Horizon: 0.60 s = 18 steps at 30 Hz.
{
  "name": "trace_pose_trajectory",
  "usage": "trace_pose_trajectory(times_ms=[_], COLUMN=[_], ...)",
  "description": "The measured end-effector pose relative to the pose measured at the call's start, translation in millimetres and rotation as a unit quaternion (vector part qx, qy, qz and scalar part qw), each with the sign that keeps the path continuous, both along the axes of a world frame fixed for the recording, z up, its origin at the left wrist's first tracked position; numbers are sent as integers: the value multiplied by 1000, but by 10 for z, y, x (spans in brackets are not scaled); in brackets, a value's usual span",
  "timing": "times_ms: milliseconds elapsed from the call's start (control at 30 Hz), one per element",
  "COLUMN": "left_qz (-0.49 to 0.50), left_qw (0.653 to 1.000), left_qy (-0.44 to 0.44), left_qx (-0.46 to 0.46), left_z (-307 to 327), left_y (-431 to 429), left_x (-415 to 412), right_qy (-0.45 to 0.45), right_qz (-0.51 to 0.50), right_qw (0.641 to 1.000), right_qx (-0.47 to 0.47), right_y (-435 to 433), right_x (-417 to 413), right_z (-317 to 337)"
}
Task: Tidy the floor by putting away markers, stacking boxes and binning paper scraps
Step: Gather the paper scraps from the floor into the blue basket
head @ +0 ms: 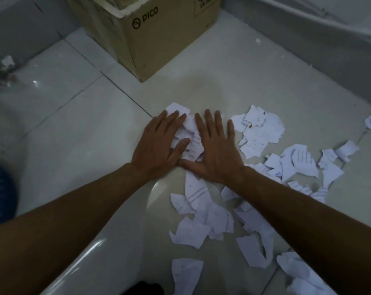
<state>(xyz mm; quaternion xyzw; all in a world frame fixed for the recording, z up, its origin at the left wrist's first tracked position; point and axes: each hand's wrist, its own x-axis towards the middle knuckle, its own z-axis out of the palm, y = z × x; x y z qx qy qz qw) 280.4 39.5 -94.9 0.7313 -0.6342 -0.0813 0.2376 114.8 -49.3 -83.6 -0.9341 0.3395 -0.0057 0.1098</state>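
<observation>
Closest to the person, at 5 o'clock from the hands, lots of torn paper scraps (203,209) lie loose on the shiny tiled floor (74,128). More scraps (259,128) lie at 3 o'clock, near the right hand. A bit farther out, both hands lie flat, side by side. The left hand (157,145) and the right hand (214,152) have straight, spread fingers. They grab nothing. They press down on a small pile of scraps (191,133) squeezed between them. Farthest away, at 12 o'clock, stands a brown PICO cardboard box (159,39). I see no bin and no markers.

The job right now looks like heaping up the paper. To do it well, I think the hands should slide flat and slow, so thin bits do not slip under the fingers. Sweep in the bits from 3 and 5 o'clock first. Then scoop from both sides and lift the heap all at once.
</observation>
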Motion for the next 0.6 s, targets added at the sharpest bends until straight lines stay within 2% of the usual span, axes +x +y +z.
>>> trace_pose_trajectory(times_ms=[167,333,400,500,600], left_qz=[14,94,154,216,250], left_qw=[998,982,957,912,876], left_qy=[58,150,239,345,410], left_qx=[-35,-59,-62,-54,-53], left_z=[28,105,175,323,493], left_y=[-2,-36,-97,-203,-287], left_x=[-71,-324,-427,-470,-472], right_qy=[-140,-220,-252,-324,-360], right_qz=[39,9,6,-35,-87], right_qw=[986,975,965,920,907], right_qx=[80,33,75,217,201], right_y=[20,51,69,130,145], right_x=[215,290,350,439,524], right_z=[-26,-16,-3,137,316])
